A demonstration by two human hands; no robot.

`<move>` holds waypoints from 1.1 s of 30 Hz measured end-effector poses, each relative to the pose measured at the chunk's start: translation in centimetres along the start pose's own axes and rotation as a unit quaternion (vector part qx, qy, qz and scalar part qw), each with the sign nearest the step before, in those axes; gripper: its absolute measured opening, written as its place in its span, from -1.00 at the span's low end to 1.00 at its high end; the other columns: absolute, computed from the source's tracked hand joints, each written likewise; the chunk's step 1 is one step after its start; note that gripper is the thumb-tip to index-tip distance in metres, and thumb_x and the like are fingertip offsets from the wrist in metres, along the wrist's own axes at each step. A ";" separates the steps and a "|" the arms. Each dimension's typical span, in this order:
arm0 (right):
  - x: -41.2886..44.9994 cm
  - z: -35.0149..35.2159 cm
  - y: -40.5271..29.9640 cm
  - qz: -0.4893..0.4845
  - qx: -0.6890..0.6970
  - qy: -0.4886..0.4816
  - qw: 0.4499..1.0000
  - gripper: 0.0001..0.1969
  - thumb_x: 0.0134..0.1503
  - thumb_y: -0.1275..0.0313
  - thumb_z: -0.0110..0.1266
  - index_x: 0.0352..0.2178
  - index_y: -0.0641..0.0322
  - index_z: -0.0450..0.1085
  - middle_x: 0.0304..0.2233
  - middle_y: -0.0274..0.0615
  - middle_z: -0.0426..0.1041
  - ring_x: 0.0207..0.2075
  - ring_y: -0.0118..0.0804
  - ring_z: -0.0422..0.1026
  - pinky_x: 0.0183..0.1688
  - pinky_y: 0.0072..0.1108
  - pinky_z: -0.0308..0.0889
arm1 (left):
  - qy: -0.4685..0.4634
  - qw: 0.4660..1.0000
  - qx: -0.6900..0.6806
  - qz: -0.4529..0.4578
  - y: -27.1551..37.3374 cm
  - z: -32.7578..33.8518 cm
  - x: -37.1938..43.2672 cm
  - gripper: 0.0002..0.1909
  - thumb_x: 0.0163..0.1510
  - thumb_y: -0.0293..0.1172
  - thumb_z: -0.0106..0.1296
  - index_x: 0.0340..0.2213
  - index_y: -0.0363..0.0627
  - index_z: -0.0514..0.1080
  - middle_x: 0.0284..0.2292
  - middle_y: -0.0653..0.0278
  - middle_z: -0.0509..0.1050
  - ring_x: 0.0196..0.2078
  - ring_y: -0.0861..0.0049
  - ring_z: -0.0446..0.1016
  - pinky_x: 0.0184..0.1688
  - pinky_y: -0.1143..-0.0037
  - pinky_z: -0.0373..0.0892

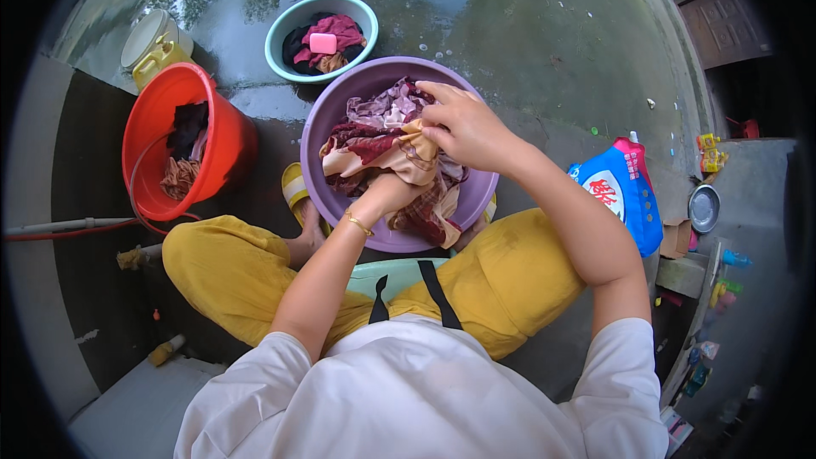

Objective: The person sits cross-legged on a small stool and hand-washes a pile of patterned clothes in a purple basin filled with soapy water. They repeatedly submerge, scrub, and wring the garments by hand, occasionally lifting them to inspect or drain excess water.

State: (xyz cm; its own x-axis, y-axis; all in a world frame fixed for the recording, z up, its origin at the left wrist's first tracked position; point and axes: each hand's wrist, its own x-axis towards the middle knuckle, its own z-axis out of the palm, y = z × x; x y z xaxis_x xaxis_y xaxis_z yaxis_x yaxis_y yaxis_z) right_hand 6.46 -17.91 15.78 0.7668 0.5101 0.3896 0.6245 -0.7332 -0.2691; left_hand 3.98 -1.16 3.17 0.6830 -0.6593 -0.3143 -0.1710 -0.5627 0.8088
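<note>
Between my feet stands a purple plastic basin point(401, 242) with a patterned garment point(376, 153) in dark red, cream and mauve bunched inside. My left hand point(400, 192), with a gold bracelet at the wrist, reaches into the cloth. Its fingers are covered by the fabric, so their grip is hidden. From the right, my right hand point(462, 122) comes over the basin. Thumb and fingers pinch a raised cream fold of the garment above the left hand, while the index finger extends over the mauve part.
A teal basin point(275, 44) beyond holds clothes and a pink soap box point(323, 43). At left stand a red bucket point(237, 140) with clothes, a yellow jug point(159, 60) and a pale bucket point(150, 35). A blue detergent bag point(628, 197) lies right, near a metal bowl point(704, 208).
</note>
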 end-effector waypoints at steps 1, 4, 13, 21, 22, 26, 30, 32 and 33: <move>0.3 0.0 0.9 0.097 0.108 -0.054 0.988 -0.84 0.04 0.37 -0.08 -0.51 0.26 0.31 -0.33 -0.20 0.34 -0.30 -0.29 0.33 -0.25 -0.52 0.23 | -0.032 0.999 0.015 -0.001 0.4 -1.2 -0.2 -0.52 -0.04 -0.20 -0.01 -0.12 -0.24 0.27 -0.11 0.05 0.32 -0.08 0.25 0.29 -0.02 0.47 0.17; 1.6 -0.1 1.6 0.349 0.433 -0.144 0.818 -0.77 0.13 0.30 -0.19 -0.47 0.23 0.28 -0.51 -0.37 0.28 -0.44 -0.53 0.25 -0.36 -0.62 0.20 | -0.055 0.998 -0.031 0.003 2.3 -7.0 -1.5 -0.61 -0.05 -0.29 0.01 -0.20 -0.29 0.33 -0.25 0.18 0.40 -0.20 0.45 0.35 -0.13 0.55 0.23; 6.4 1.1 0.1 0.393 0.474 0.098 0.782 -0.77 0.06 0.33 -0.04 -0.51 0.30 0.25 -0.59 -0.29 0.33 -0.56 -0.56 0.26 -0.51 -0.64 0.22 | 0.151 0.972 0.036 0.176 6.2 -15.0 -0.4 -0.63 -0.09 -0.41 0.04 -0.23 -0.25 0.23 -0.26 0.30 0.28 -0.23 0.61 0.26 -0.15 0.56 0.23; 8.1 -1.2 1.6 0.305 0.299 0.191 0.884 -0.77 -0.09 0.39 0.08 -0.66 0.28 0.23 -0.74 -0.39 0.25 -0.66 -0.64 0.17 -0.63 -0.68 0.12 | -0.051 0.927 -0.352 0.121 10.7 -16.3 0.8 -0.63 0.05 -0.45 -0.24 -0.08 -0.30 0.19 -0.13 0.22 0.31 -0.07 0.62 0.28 0.01 0.58 0.18; 8.5 -0.9 2.2 0.325 0.313 0.217 0.866 -0.75 -0.16 0.31 0.08 -0.66 0.29 0.27 -0.70 -0.13 0.33 -0.62 -0.25 0.35 -0.54 -0.48 0.23 | -0.045 0.892 -0.435 0.115 10.7 -16.3 1.3 -0.62 0.09 -0.34 -0.26 -0.07 -0.28 0.18 -0.12 0.21 0.30 -0.06 0.60 0.28 0.01 0.57 0.18; 10.2 0.5 -1.5 0.278 0.408 0.277 0.824 -0.77 -0.12 0.32 0.05 -0.66 0.26 0.27 -0.67 -0.11 0.34 -0.61 -0.18 0.35 -0.53 -0.48 0.22 | 0.150 0.825 -0.544 0.029 10.5 -16.6 3.5 -0.61 0.15 -0.07 -0.30 -0.57 -0.07 0.29 -0.59 0.38 0.34 -0.56 0.67 0.32 -0.51 0.63 0.27; 10.7 2.3 -7.2 0.212 0.256 0.319 0.888 -0.75 -0.09 0.29 0.04 -0.69 0.23 0.28 -0.64 -0.15 0.35 -0.58 -0.09 0.35 -0.50 -0.36 0.24 | 0.175 0.791 -0.577 0.107 8.3 -16.9 4.9 -0.57 0.14 -0.10 -0.28 -0.74 0.05 0.08 -0.79 0.51 0.03 -0.76 0.72 0.05 -0.71 0.65 0.01; 12.1 2.1 -4.5 0.215 0.285 0.325 0.876 -0.74 -0.07 0.31 0.02 -0.70 0.27 0.28 -0.70 -0.07 0.32 -0.65 -0.09 0.32 -0.57 -0.39 0.21 | 0.197 0.681 -0.677 0.197 6.1 -15.5 5.9 -0.68 0.13 -0.20 -0.27 -0.66 0.02 0.19 -0.71 0.47 0.20 -0.70 0.69 0.18 -0.67 0.63 0.13; 11.5 2.5 -1.7 0.233 0.257 0.332 0.877 -0.74 -0.05 0.33 0.00 -0.69 0.30 0.27 -0.74 -0.04 0.30 -0.71 -0.11 0.29 -0.61 -0.45 0.19 | 0.255 0.716 -0.648 0.054 10.7 -14.2 4.9 -0.77 0.12 -0.27 -0.26 -0.55 -0.04 0.28 -0.59 0.44 0.31 -0.58 0.70 0.29 -0.57 0.61 0.22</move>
State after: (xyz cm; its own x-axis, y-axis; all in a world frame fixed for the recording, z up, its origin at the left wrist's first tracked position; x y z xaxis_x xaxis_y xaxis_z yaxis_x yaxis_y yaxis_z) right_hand 14.63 -9.66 18.53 0.8077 -0.2899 0.5134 0.3816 -0.4067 -0.8300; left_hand 15.58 -3.31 17.32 0.9424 -0.2103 -0.2599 0.3339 0.6304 0.7007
